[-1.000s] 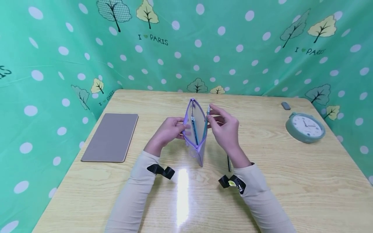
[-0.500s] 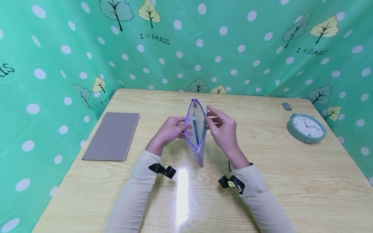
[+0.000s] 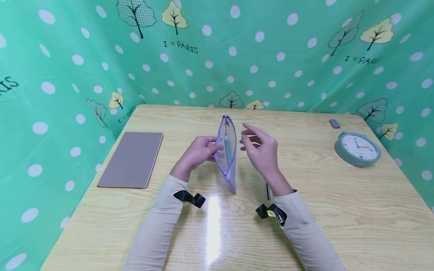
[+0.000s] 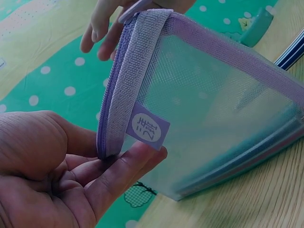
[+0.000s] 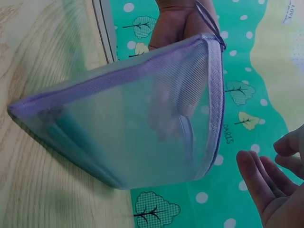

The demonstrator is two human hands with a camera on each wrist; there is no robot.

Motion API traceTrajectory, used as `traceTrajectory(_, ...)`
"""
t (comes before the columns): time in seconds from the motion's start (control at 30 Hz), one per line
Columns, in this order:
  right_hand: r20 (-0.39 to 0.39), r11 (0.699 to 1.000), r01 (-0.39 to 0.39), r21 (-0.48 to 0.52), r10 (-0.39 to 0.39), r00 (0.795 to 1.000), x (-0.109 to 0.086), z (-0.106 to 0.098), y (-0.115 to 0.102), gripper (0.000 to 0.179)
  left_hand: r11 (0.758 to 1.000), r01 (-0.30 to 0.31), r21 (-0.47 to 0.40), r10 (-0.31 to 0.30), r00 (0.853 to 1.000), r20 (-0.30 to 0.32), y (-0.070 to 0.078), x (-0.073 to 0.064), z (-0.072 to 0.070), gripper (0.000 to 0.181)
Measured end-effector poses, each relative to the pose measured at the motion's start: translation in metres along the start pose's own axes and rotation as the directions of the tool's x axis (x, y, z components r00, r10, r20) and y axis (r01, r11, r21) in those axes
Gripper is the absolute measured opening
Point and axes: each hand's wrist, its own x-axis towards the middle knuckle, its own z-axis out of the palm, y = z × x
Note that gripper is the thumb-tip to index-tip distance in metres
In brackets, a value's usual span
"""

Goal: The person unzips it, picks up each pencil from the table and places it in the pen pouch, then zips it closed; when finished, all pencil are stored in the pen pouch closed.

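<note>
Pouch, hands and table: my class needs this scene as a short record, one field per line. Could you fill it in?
Left hand: pinches the pouch's rim
Right hand: beside the pouch, apart from it, holding nothing
Pouch: mesh, purple edging, mouth open
Inside: blue pencils; exact number unclear
Table, left: closed notebook
Table, right: clock, small block beyond it
Partly hidden: dark pen, by the right arm

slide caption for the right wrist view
Left hand holding a purple mesh pencil pouch, the empty right hand apart from it.
</note>
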Motion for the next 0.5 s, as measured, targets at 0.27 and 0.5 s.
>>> traceTrajectory(0.27,0.250,0.933,-0.358,0.049,0.335,0.908,0.017,-0.044,0.010,0.035,1.000,-0.002,-0.007,0.002,1.000,0.007,0.000,-0.001,0.001,0.038)
traceTrajectory(0.5,0.485,0.771,-0.629,-0.097,0.589,0.646,0.046,-0.094,0.050,0.052,1.000,-0.015,0.010,0.015,1.000,0.005,0.002,-0.003,0.001,0.040)
